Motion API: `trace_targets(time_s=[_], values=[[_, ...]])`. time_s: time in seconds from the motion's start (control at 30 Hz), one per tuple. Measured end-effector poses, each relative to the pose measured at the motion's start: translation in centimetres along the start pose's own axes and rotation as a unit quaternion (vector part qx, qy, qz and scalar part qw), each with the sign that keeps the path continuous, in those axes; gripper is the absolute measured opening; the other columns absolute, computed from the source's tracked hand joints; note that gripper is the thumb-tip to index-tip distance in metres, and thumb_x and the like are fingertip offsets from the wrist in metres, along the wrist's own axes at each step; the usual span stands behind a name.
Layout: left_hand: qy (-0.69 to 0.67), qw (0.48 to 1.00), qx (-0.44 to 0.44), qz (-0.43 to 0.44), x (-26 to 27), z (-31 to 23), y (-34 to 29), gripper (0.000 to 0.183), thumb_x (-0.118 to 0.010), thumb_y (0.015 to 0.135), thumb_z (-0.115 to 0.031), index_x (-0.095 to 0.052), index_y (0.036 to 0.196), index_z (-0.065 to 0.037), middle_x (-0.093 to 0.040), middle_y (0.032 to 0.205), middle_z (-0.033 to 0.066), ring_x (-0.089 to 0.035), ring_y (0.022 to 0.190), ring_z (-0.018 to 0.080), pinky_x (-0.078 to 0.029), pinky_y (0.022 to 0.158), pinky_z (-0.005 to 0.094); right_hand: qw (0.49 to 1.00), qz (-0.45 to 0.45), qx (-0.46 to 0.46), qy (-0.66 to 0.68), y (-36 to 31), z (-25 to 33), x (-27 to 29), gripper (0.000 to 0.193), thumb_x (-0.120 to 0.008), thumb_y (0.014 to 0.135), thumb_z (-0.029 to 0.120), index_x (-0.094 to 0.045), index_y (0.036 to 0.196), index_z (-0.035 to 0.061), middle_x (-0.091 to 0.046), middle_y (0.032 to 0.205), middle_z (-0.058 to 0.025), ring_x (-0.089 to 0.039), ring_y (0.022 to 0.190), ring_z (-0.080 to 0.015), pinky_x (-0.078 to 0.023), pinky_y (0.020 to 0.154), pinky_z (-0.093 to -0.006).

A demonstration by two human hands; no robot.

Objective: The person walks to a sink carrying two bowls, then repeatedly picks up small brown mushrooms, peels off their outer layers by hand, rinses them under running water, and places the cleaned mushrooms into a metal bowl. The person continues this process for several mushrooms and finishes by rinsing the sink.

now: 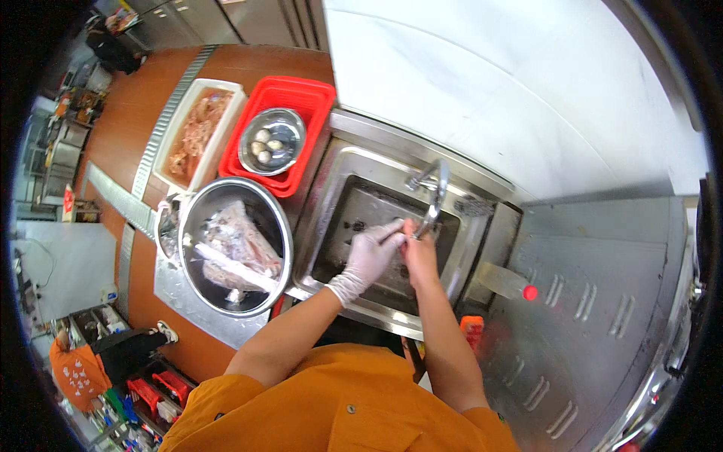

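So I'm holding my gloved left hand [376, 251] and right hand [419, 256] together, fingers bunched, beside the faucet [440, 197] over the sink [380, 197]; anything pinched, I can't tell; working low should be limiting splashes.

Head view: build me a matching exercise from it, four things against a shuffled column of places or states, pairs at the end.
1. Left hand
2. Right hand
3. Small metal bowl
4. Clear bottle

A. Inside the red basket
B. Bare
C. Right of the sink, with a red cap
D. In a whitish glove

Pairs: 1-D, 2-B, 3-A, 4-C
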State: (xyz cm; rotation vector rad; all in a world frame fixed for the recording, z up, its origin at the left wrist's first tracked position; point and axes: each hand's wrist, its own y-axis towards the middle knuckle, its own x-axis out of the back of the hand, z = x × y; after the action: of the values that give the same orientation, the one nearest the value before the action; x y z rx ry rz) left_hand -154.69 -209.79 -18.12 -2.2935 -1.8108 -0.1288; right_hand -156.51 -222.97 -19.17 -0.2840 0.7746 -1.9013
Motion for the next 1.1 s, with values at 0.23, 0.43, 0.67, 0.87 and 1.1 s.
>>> trace_targets(time_s=[0.23, 0.43, 0.67, 0.87, 1.1], values=[[-0.211, 0.956, 0.204, -0.007, -1.4, 0.9, 1.5, 0.029, -0.068, 0.103, -0.015, -0.073, 0.126, 0.002, -0.077, 0.113, 0.0070, -0.069, 0.097, 0.0099, -0.057, 0.086, 0.0268, 0.968, -0.016, 0.204, -0.144, 1.1, -1.4, 0.5, 0.025, -0.069, 0.103, 0.027, -0.062, 0.106, 0.0032, -0.067, 0.085, -0.0031, -0.060, 0.075, -0.0106, -0.050, 0.067, -0.0298], [-0.016, 0.998, 0.052, 0.005, -2.0, 0.1, 1.5, 0.037, -0.072, 0.098, -0.012, -0.070, 0.132, 0.000, -0.078, 0.115, 0.0126, -0.072, 0.100, 0.0135, -0.057, 0.092, 0.0285, 0.979, -0.049, 0.176, -0.091, 3.1, -2.8, 1.3, 0.026, -0.067, 0.105, 0.031, -0.067, 0.098, 0.0059, -0.061, 0.079, 0.0023, -0.052, 0.071, -0.0079, -0.043, 0.063, -0.0273], [-0.132, 0.978, 0.147, 0.064, -1.6, -0.4, 1.7, 0.026, -0.071, 0.098, -0.010, -0.072, 0.122, 0.001, -0.076, 0.105, 0.0061, -0.072, 0.090, 0.0115, -0.059, 0.082, 0.0278, 0.990, -0.015, 0.117, -0.075, 4.0, -3.6, 2.9, 0.029, -0.059, 0.107, 0.024, -0.068, 0.093, 0.0012, -0.061, 0.071, -0.0021, -0.053, 0.067, -0.0100, -0.045, 0.062, -0.0319], [-0.238, 0.945, 0.220, 0.050, -1.1, 1.1, 2.3, 0.016, -0.071, 0.100, -0.014, -0.074, 0.109, -0.001, -0.074, 0.095, 0.0033, -0.069, 0.079, 0.0101, -0.056, 0.069, 0.0242, 0.961, -0.020, 0.197, -0.192, 2.0, -2.1, 1.9, 0.032, -0.064, 0.105, 0.029, -0.068, 0.089, 0.0018, -0.061, 0.071, -0.0001, -0.053, 0.066, -0.0086, -0.044, 0.061, -0.0308], [-0.222, 0.929, 0.288, 0.061, 0.5, 1.3, 3.1, 0.026, -0.069, 0.103, -0.023, -0.073, 0.120, -0.004, -0.073, 0.098, 0.0039, -0.068, 0.082, 0.0097, -0.057, 0.072, 0.0246, 0.993, 0.083, 0.049, -0.068, -0.1, 0.0, 2.5, 0.032, -0.072, 0.101, 0.039, -0.073, 0.096, 0.0076, -0.061, 0.075, 0.0032, -0.051, 0.062, -0.0046, -0.039, 0.057, -0.0239]])
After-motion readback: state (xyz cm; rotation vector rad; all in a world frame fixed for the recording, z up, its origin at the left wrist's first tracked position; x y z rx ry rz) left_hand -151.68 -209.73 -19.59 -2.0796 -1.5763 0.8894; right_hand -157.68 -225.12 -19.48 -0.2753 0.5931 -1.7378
